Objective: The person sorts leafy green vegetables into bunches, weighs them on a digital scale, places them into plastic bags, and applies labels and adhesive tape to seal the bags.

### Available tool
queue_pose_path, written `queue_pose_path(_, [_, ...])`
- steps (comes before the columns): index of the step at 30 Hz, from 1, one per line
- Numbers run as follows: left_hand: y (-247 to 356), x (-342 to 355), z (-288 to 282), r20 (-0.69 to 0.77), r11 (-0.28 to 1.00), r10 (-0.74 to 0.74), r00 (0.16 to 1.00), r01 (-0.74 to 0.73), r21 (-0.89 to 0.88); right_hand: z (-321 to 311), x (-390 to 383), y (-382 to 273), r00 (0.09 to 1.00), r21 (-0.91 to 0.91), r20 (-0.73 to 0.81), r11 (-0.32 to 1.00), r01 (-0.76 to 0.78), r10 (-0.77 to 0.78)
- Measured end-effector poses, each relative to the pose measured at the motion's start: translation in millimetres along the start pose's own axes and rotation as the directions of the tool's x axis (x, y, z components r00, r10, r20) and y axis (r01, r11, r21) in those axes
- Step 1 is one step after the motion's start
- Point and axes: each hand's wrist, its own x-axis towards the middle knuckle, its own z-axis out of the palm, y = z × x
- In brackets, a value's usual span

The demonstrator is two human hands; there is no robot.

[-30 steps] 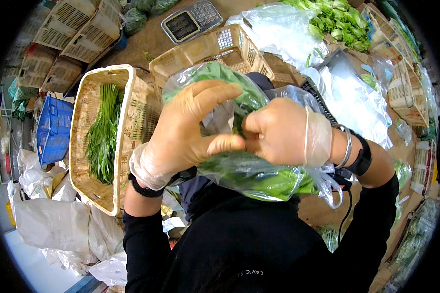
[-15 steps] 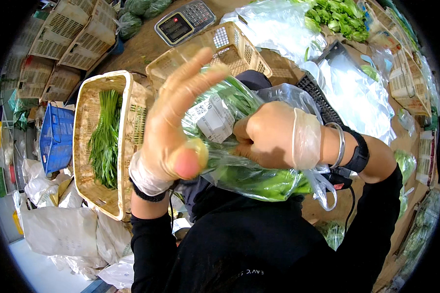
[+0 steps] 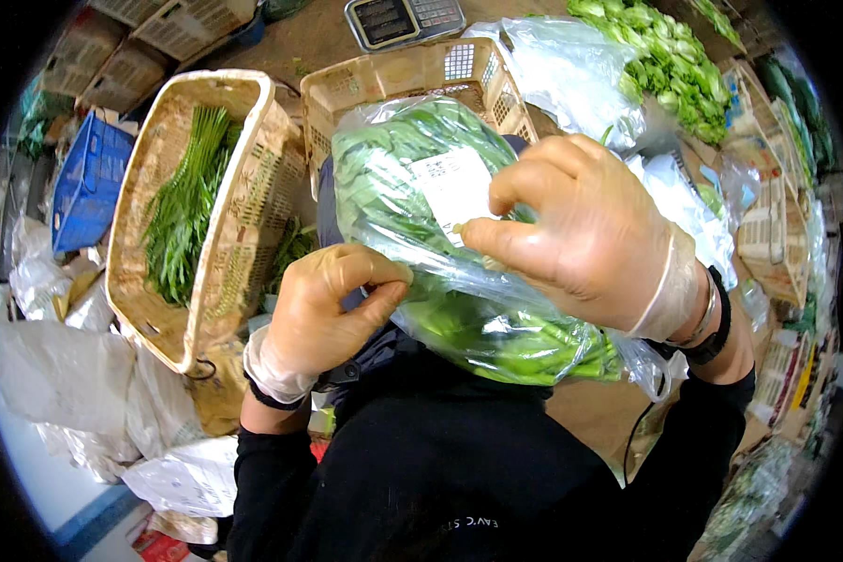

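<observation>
A clear plastic bag of leafy greens [image 3: 384,159] lies in front of me, with paler stems [image 3: 525,347] showing through its lower part. On its upper side is a white printed label [image 3: 450,187]. My left hand [image 3: 332,300], in a thin see-through glove, is closed, thumb and forefinger pinching the bag's plastic at its left edge. My right hand [image 3: 595,229], gloved likewise, hovers over the bag's right side. Its fingers are curled, thumb and forefinger at the label's right edge. Whatever they pinch, if anything, is hidden.
At left stands a cream crate [image 3: 192,332] holding long-stemmed greens [image 3: 192,206], with a blue crate [image 3: 89,178] beyond. Behind the bag is another crate [image 3: 347,80], then a scale [image 3: 405,21]. Lettuce-like greens [image 3: 670,66] and plastic bags [image 3: 571,70] lie at far right.
My left hand has come down from its raised, spread pose to pinch the bag. My right hand has shifted right, off the bag's middle. The label is seen more fully, and the view has shifted.
</observation>
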Motion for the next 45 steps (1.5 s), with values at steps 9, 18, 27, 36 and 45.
queue_pose_path(9, [-19, -36, 28, 0.536, 0.536, -0.369, 0.760, 0.645, -0.545, 8, 15, -1, 0.967, -0.085, 0.213, 0.989, -0.122, 0.138])
queue_pose_path(18, [-45, -18, 98, 0.403, -0.049, -0.234, 0.885, 0.404, -0.914, 20, -50, -3, 0.623, 0.436, 0.348, 0.467, -0.769, 0.701])
queue_pose_path(27, [18, 22, 83, 0.034, 0.160, -0.341, 0.939, 0.094, -0.983, 43, -94, -68, 0.561, 0.775, 0.257, 0.179, -0.606, 0.787])
queue_pose_path(36, [43, 37, 42, 0.342, 0.646, -0.229, 0.911, 0.406, -0.647, 43, -104, -104, 0.710, 0.862, 0.181, 0.237, -0.448, 0.681])
queue_pose_path(45, [30, 2, 37, 0.367, 0.401, -0.212, 0.906, 0.423, -0.812, 22, -74, -74, 0.897, 0.040, -0.372, 0.970, -0.240, 0.238])
